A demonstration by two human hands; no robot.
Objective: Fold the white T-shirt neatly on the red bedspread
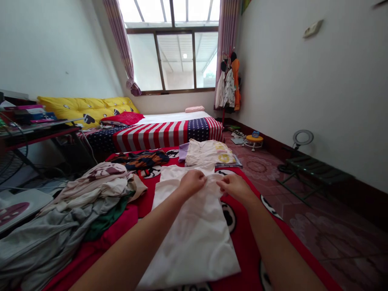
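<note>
A white shirt [194, 242] lies spread lengthwise in front of me on a red cloth [242, 242] with black-and-white round prints. My left hand [193, 182] is closed on the fabric near the shirt's upper part, knuckles up. Just to its right, my right hand [235, 186] has its fingers curled in a pinch at the shirt's upper right edge. Thumb and fingertips are partly hidden by the hands themselves. Beyond the shirt sits a stack of folded clothes [209, 153], with a cream garment with yellow prints on top.
A loose heap of clothes [100, 202] lies left, with a dark patterned garment [139, 159] behind it. Further back is a bed [157, 135] with a stars-and-stripes cover. A folding stool [315, 169] and small orange stool [254, 139] stand right; a desk [39, 133] stands left.
</note>
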